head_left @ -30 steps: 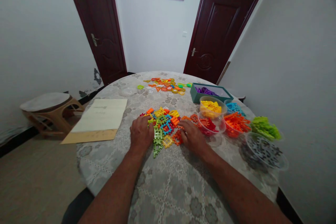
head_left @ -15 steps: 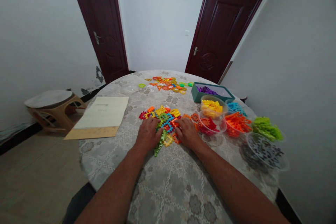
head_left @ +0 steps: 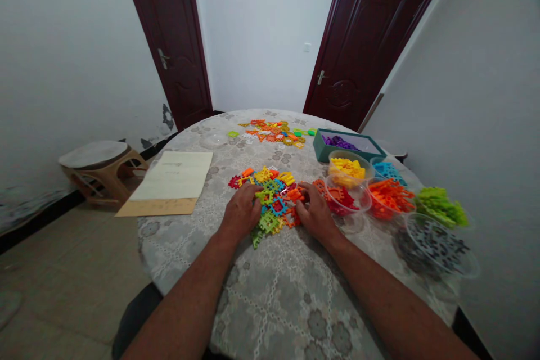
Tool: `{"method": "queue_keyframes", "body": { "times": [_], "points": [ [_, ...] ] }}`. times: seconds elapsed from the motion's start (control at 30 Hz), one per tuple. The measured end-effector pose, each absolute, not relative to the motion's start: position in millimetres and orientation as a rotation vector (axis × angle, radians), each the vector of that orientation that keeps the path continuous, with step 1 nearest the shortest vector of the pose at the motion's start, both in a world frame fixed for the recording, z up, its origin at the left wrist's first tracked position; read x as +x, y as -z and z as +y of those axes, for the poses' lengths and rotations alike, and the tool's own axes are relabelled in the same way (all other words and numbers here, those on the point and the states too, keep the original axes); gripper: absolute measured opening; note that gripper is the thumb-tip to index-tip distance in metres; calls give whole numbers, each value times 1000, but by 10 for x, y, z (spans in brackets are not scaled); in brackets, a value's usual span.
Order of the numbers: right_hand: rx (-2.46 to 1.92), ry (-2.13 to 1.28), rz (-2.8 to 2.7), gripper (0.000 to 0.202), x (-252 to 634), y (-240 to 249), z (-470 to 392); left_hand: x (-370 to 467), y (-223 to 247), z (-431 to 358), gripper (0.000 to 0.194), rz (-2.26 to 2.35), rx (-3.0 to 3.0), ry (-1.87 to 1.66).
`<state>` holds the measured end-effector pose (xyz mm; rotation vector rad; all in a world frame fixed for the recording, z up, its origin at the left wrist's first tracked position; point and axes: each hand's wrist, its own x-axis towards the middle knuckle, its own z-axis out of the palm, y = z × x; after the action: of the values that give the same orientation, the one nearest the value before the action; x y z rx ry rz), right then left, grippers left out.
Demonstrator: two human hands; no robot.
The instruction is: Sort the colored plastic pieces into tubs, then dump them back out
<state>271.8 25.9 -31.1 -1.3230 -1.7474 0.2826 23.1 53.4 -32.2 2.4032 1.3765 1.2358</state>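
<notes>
A pile of mixed plastic pieces [head_left: 270, 198] in red, yellow, green, blue and orange lies on the table in front of me. At its left edge rests my left hand [head_left: 242, 209], with curled fingers touching green pieces. My right hand [head_left: 316, 211] is at the right side of the pile, fingers bent around orange pieces [head_left: 295, 194]. Whether the left fingers grip a piece is too small to tell. Beside my right hand stand clear bowls of red pieces [head_left: 346, 198], yellow pieces [head_left: 346, 168] and orange pieces [head_left: 390, 197].
Farther right are bowls of blue [head_left: 388, 172], green [head_left: 442, 206] and grey pieces [head_left: 439, 244]. A green box [head_left: 323, 151] holds purple pieces. Another scattered pile [head_left: 274, 133] lies at the far side. Papers [head_left: 171, 180] lie left, near a stool [head_left: 95, 166].
The view has shifted slightly, moving the scene rightward. My hands have drawn apart over the pile, and more green, blue and orange pieces show between them.
</notes>
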Motion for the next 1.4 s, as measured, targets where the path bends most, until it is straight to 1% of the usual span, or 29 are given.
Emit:
{"method": "queue_keyframes", "body": {
  "times": [0.07, 0.2, 0.27, 0.37, 0.43, 0.5, 0.57, 0.67, 0.73, 0.83, 1.0, 1.13, 1.2, 1.3, 1.4],
  "points": [
    [-1360, -324, -1732, 42, 2739, 324, 268, 229, 337, 544, 29, 1405, 2417, -1231],
    [-1396, -326, -1765, 24, 2767, 314, 300, 252, 344, 526, 22, 1412, 2429, -1227],
    [-1347, -379, -1773, 23, 2731, 275, 276, 267, 322, 498, 26, 1344, 2411, -1258],
    [-1205, -578, -1798, 21, 2600, 191, 192, 289, 267, 445, 37, 1163, 2384, -1255],
    [-1138, -730, -1779, 22, 2506, 138, 153, 306, 230, 414, 32, 1083, 2360, -1176],
    [-1140, -797, -1747, 24, 2455, 102, 177, 320, 198, 398, 23, 1093, 2315, -1124],
    [-1200, -683, -1759, 29, 2465, 86, 288, 325, 170, 402, 18, 1200, 2230, -1155],
    [-1340, -310, -1852, 41, 2546, 93, 579, 309, 131, 432, 14, 1394, 2066, -1243],
    [-1456, -123, -1936, 49, 2585, 117, 787, 292, 113, 451, 13, 1449, 1999, -1265],
    [-1602, -16, -2044, 54, 2574, 177, 1005, 282, 107, 461, 14, 1446, 1963, -1288],
    [-1631, -19, -2058, 43, 2506, 279, 1062, 310, 130, 453, 11, 1407, 1957, -1309],
    [-1610, 2, -1984, 38, 2540, 238, 961, 311, 119, 446, 13, 1382, 1941, -1333],
    [-1532, -31, -1940, 36, 2567, 171, 864, 303, 99, 439, 14, 1338, 1914, -1328],
    [-1317, -189, -1887, 33, 2579, 73, 642, 294, 70, 428, 18, 1225, 1824, -1284],
    [-1141, -311, -1896, 36, 2554, 57, 385, 300, 47, 417, 22, 1043, 1725, -1233]
  ]
}}
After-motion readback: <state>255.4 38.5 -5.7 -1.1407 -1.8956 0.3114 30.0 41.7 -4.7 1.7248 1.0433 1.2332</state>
